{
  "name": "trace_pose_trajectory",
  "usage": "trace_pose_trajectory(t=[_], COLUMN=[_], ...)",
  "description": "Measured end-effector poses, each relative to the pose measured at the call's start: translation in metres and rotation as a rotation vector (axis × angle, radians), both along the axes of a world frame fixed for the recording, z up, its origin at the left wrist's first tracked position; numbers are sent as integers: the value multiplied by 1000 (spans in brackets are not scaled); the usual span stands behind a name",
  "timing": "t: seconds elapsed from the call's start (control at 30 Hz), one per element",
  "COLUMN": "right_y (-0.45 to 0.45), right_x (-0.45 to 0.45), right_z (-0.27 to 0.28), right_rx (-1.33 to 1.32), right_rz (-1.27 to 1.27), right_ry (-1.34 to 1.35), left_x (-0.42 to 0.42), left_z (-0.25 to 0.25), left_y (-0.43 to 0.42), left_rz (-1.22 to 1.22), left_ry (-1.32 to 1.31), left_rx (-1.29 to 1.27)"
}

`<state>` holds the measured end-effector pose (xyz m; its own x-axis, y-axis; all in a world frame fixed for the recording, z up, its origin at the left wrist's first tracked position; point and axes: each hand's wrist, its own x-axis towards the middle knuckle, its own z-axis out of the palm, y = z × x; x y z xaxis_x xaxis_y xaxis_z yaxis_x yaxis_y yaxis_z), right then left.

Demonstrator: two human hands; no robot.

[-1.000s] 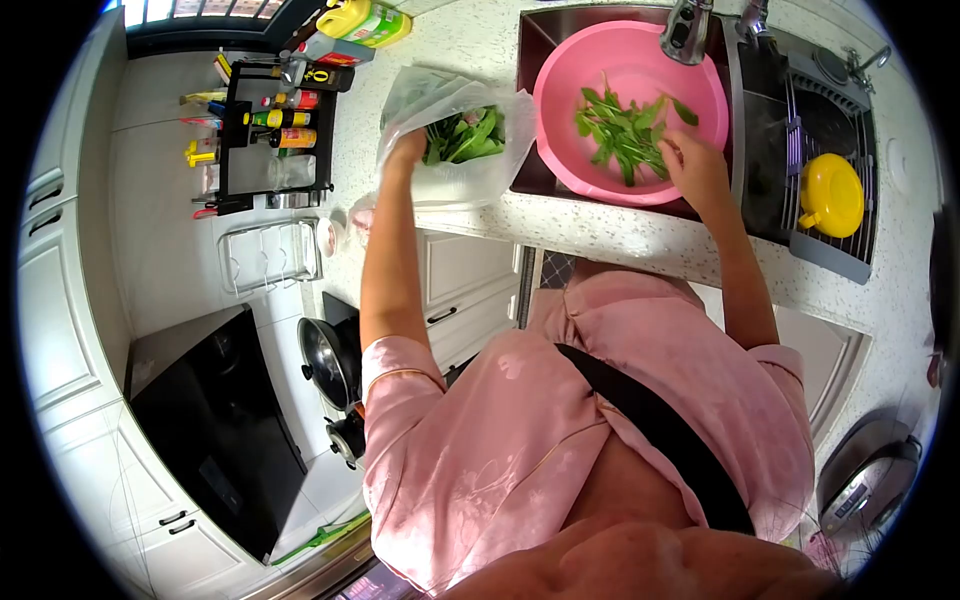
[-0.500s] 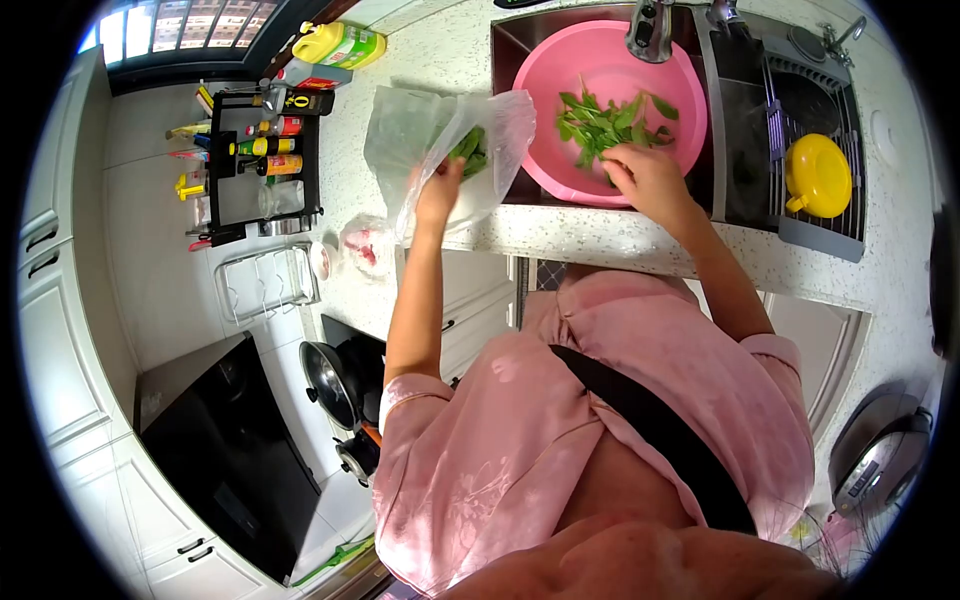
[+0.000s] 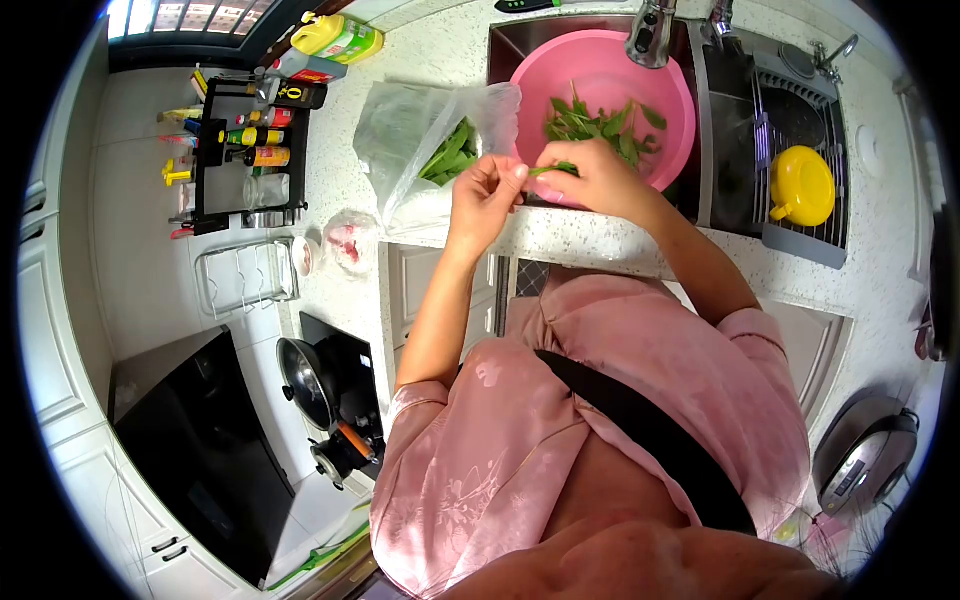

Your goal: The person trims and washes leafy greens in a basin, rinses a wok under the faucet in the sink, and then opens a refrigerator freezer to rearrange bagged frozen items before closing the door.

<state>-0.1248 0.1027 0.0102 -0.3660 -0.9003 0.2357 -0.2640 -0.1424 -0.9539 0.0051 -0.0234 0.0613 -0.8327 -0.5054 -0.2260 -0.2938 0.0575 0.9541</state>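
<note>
Both of my hands meet over the near left rim of a pink basin [image 3: 530, 90], which sits in the sink. My right hand [image 3: 600, 182] is closed around a leafy green sprig [image 3: 556, 168]. At the sprig's left end, thumb and fingers of my left hand [image 3: 484, 202] are pinched together; the bit between them is mostly hidden. Inside the basin lies a loose heap of leafy greens [image 3: 630, 130]. To the left, a translucent plastic bag [image 3: 392, 130] stands open on the counter with more leafy greens [image 3: 452, 152] in its mouth.
The faucet [image 3: 650, 35] hangs over the basin. Right of it, a yellow colander-like bowl [image 3: 803, 187] sits on a drying rack [image 3: 762, 150]. On the left are a bottle rack [image 3: 210, 160], a small clear bag [image 3: 350, 243] with something reddish, and a black pan [image 3: 308, 385].
My left hand has come out of the bag and moved right to meet my right hand. My right hand has shifted left from the heap and now holds a sprig.
</note>
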Motion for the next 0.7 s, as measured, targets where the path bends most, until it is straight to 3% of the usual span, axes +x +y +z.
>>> trace_pose_trajectory(t=[0.07,0.17,0.3,0.37,0.47,0.6,0.67,0.7], right_y=[4,14,16,13,12,17,19,19], right_x=[-4,-8,-6,-7,-11,-19,-18,-17], right_z=[-7,-3,-13,-26,-29,-21,-15,-15], right_rx=[46,112,162,53,-58,54,51,51], right_rz=[113,115,111,30,50,117,41,45], right_ry=[-589,-639,-637,-471,-515,-481,-187,-187], left_x=[-7,-10,-18,-21,-26,-29,-28,-27], left_z=[2,-14,-20,-23,-15,-18,-30,-31], left_y=[3,-1,4,3,9,7,-1,-2], left_rz=[87,10,16,-20,-121,-183,-276,-272], left_ry=[138,138,146,72,-28,-64,-108,-109], left_rx=[184,62,49,-6,-26,-30,-116,-116])
